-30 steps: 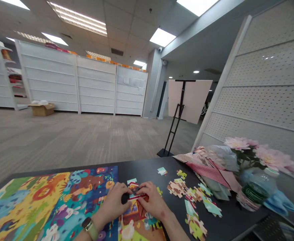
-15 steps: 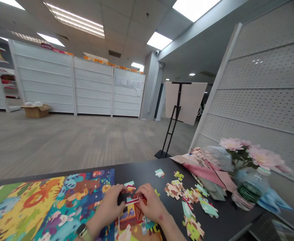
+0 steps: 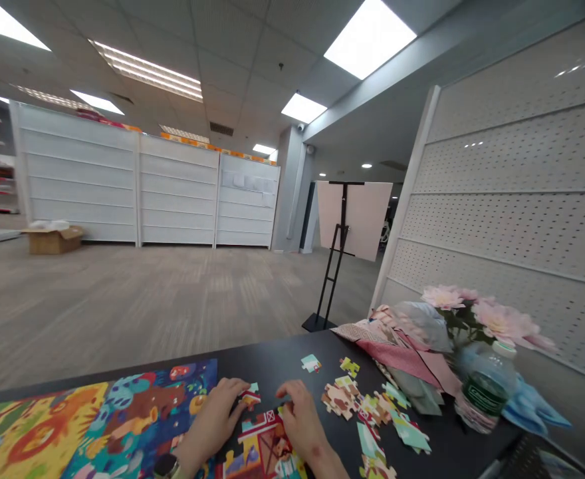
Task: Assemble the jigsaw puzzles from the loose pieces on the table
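Observation:
On the dark table, a partly assembled puzzle [image 3: 262, 447] with a red barn picture lies between my hands. My left hand [image 3: 217, 416] rests at its upper left, its fingertips at a small loose puzzle piece [image 3: 251, 394]. Over the puzzle's right edge is my right hand [image 3: 300, 416], fingers curved and apart, with no piece visible in them. A colourful finished picture [image 3: 137, 416] spreads out on the left, partly under my left forearm. Loose pieces [image 3: 340, 399] are heaped to the right of my right hand, and a single light blue piece [image 3: 311, 363] lies further back.
At the table's right stand a plastic bottle [image 3: 486, 392], pink flowers [image 3: 496, 319], wrapping paper [image 3: 402, 352] and a blue cloth [image 3: 534, 406]. Beyond are an easel [image 3: 335, 266], a perforated panel [image 3: 512, 219], white shelving [image 3: 173, 193] and a cardboard box [image 3: 53, 239].
My hands have moved apart, and my right hand has come off the red barn piece, which now shows in the puzzle. The view has tilted up slightly.

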The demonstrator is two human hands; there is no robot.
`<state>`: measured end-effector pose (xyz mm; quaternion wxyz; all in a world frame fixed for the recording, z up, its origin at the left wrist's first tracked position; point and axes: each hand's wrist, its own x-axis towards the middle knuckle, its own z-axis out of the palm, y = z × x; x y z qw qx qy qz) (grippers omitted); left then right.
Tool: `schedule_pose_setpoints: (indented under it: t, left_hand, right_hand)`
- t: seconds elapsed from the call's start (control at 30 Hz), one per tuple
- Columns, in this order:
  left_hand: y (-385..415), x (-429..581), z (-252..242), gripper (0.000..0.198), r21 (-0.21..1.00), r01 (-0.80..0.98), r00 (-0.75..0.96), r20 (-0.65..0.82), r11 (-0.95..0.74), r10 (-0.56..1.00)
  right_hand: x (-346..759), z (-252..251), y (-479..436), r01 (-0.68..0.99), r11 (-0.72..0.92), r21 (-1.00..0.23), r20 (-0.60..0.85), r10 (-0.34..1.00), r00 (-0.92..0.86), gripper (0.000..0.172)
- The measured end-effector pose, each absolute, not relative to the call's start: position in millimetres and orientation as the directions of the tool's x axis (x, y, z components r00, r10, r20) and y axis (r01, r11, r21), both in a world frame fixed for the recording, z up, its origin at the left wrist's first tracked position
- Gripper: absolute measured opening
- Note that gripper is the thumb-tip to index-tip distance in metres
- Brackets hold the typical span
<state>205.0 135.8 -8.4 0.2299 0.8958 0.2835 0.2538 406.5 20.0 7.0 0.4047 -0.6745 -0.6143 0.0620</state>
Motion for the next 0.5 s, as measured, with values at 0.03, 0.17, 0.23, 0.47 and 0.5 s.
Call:
schedule_pose_setpoints:
  t: [0.03,0.17,0.23,0.47,0.5]
  left_hand:
    - [134.8,203.4,-7.6,0.026,0.555,0.375,0.726,0.322,-0.743,0.608]
    - [127.7,196.3,-0.3,0.023,0.548,0.337,0.775,0.300,-0.765,0.557]
    - [124.4,194.6,3.7,0.026,0.544,0.340,0.782,0.291,-0.767,0.552]
    - [119.4,201.4,5.7,0.029,0.442,0.445,0.782,0.232,-0.779,0.578]
    - [119.1,203.0,2.6,0.030,0.422,0.456,0.780,0.235,-0.783,0.581]
  right_hand:
    - [406.5,7.0,20.3,0.778,0.079,-0.623,0.410,0.880,0.240,0.040]
    - [406.1,7.4,20.4,0.769,0.061,-0.637,0.388,0.886,0.252,0.040]
    - [405.7,7.2,20.1,0.762,0.051,-0.646,0.381,0.886,0.264,0.040]
    - [406.0,1.9,20.5,0.754,0.036,-0.656,0.379,0.880,0.288,0.039]
    - [406.0,0.5,20.2,0.757,0.026,-0.653,0.377,0.878,0.295,0.039]
